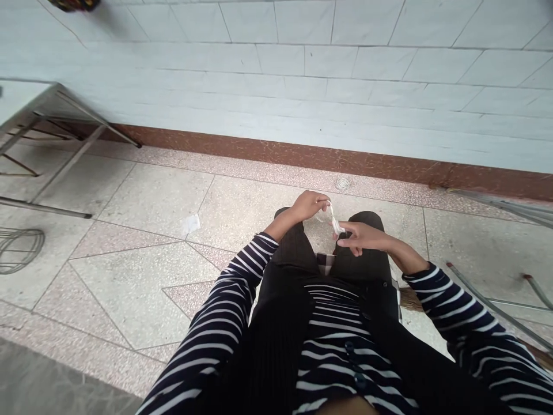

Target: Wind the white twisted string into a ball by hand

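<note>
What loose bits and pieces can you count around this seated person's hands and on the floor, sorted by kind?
White strip held between left hand and right hand: 1
Scrap of white paper on floor: 1
Small wire coil by the wall: 1
Wire basket: 1
Total: 4

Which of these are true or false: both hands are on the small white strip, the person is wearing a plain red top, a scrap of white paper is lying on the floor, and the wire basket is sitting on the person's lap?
1. Both hands are on the white strip. True: the left hand pinches its top end and the right hand holds its lower end.
2. The person wears a plain red top. False: the sleeves are dark with white stripes.
3. A scrap of white paper lies on the floor. True.
4. The wire basket sits on the lap. False: it stands on the floor at the far left, near the metal table legs.
</note>
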`<state>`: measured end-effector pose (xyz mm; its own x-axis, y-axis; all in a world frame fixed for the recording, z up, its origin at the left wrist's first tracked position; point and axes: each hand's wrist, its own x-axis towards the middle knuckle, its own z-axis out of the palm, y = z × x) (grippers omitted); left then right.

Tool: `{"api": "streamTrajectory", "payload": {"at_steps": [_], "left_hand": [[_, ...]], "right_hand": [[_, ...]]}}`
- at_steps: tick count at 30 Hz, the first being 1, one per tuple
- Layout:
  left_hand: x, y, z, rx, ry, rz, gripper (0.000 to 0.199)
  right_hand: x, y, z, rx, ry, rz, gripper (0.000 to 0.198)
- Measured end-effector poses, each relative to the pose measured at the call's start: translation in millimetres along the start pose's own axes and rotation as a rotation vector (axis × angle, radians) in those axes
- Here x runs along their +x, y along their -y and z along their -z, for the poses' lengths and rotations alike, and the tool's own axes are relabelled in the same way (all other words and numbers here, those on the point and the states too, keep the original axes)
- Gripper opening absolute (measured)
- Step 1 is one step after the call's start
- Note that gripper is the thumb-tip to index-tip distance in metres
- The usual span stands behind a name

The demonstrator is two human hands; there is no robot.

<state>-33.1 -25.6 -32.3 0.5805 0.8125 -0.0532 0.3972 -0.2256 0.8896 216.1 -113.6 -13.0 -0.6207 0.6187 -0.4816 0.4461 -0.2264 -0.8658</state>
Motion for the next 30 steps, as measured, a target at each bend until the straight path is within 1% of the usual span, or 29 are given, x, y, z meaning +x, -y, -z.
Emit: {"api": "streamTrajectory", "payload": {"at_steps": [1,2,3,4,5,6,7,8,10,11,12,13,14,15,16,17,18,19,20,21,22,23,24,25,26,27,28,29,30], "left_hand": [[2.3,0.2,-1.3,-0.006,0.014,-0.005,0.027],[4.2,0.9,-5.3,-0.029,0.034,-0.006,0.026],[5.3,2.0,-11.5,-0.063,0.050,-0.002,0.026],[5.5,3.7,-18.8,-0.100,0.063,0.005,0.027],[4.8,5.6,-26.2,-0.131,0.073,0.016,0.028],[3.4,7.5,-32.7,-0.148,0.083,0.030,0.030],[1.6,9.0,-37.3,-0.152,0.094,0.043,0.031],[-0.4,9.8,-39.4,-0.145,0.102,0.054,0.031],[-3.3,8.4,-35.6,-0.101,0.110,0.052,0.032],[-3.6,6.1,-30.2,-0.060,0.096,0.037,0.032],[-2.9,3.2,-23.1,-0.005,0.072,0.011,0.033],[-1.2,0.0,-15.4,0.061,0.041,-0.022,0.033],[1.1,-3.2,-7.9,0.128,0.009,-0.056,0.033],[3.8,-5.8,-1.6,0.188,-0.013,-0.087,0.032],[6.4,-7.7,2.8,0.230,-0.021,-0.113,0.030],[8.5,-8.6,4.6,0.247,-0.017,-0.130,0.028],[9.9,-8.5,3.8,0.240,-0.011,-0.134,0.026],[10.3,-7.5,0.5,0.215,-0.006,-0.128,0.024],[9.7,-6.0,-4.6,0.178,-0.008,-0.115,0.023],[8.2,-4.1,-10.9,0.141,-0.009,-0.097,0.023],[6.0,-2.3,-17.5,0.112,-0.006,-0.078,0.024],[3.6,-0.6,-23.5,0.098,0.004,-0.062,0.025],[1.1,0.6,-28.2,0.103,0.023,-0.052,0.026],[-1.0,1.1,-31.2,0.126,0.042,-0.049,0.028],[-2.7,1.0,-32.1,0.162,0.047,-0.054,0.029],[-3.7,0.3,-31.1,0.207,0.038,-0.071,0.028],[-4.2,-0.8,-28.5,0.255,0.019,-0.097,0.025],[-4.2,-2.1,-24.7,0.305,0.002,-0.131,0.023],[-3.7,-3.4,-20.4,0.350,-0.007,-0.166,0.021]], "right_hand": [[-4.5,5.8,-2.6,0.116,0.085,0.088,0.079],[-8.6,13.5,-1.2,0.222,0.129,0.188,0.077],[-12.0,22.1,4.1,0.313,0.134,0.289,0.077],[-14.7,30.4,12.6,0.380,0.101,0.374,0.077],[-16.4,37.4,23.4,0.415,0.033,0.432,0.079],[-16.9,42.0,35.2,0.412,-0.062,0.456,0.082],[-15.9,43.6,46.5,0.371,-0.173,0.445,0.086],[-13.5,42.0,55.9,0.292,-0.291,0.401,0.091],[-4.8,30.5,64.6,0.046,-0.468,0.230,0.102],[0.3,22.1,62.5,-0.088,-0.497,0.120,0.106],[5.0,13.6,56.4,-0.197,-0.474,0.011,0.108],[8.4,6.1,47.0,-0.255,-0.400,-0.078,0.107],[9.9,0.8,35.5,-0.242,-0.280,-0.124,0.108],[9.1,-1.7,23.6,-0.168,-0.147,-0.123,0.108],[6.0,-0.9,12.9,-0.065,-0.016,-0.074,0.108],[1.2,3.1,4.7,0.044,0.091,0.006,0.107],[-4.8,9.5,0.1,0.145,0.161,0.103,0.105],[-10.9,17.5,-0.6,0.226,0.192,0.203,0.103],[-16.3,25.7,2.4,0.283,0.183,0.290,0.103],[-20.3,32.9,8.4,0.316,0.137,0.354,0.104],[-22.4,37.9,16.4,0.319,0.063,0.392,0.107],[-22.2,40.2,25.0,0.286,-0.033,0.397,0.110],[-19.7,39.4,32.8,0.212,-0.143,0.369,0.113],[-15.3,35.6,38.5,0.099,-0.255,0.310,0.114],[-9.4,29.4,41.3,-0.040,-0.351,0.226,0.114],[-3.0,21.7,40.6,-0.183,-0.413,0.130,0.113],[3.0,13.6,36.5,-0.301,-0.426,0.034,0.110],[7.5,6.4,29.7,-0.364,-0.380,-0.043,0.108],[9.6,1.0,21.3,-0.353,-0.277,-0.091,0.105]]}}
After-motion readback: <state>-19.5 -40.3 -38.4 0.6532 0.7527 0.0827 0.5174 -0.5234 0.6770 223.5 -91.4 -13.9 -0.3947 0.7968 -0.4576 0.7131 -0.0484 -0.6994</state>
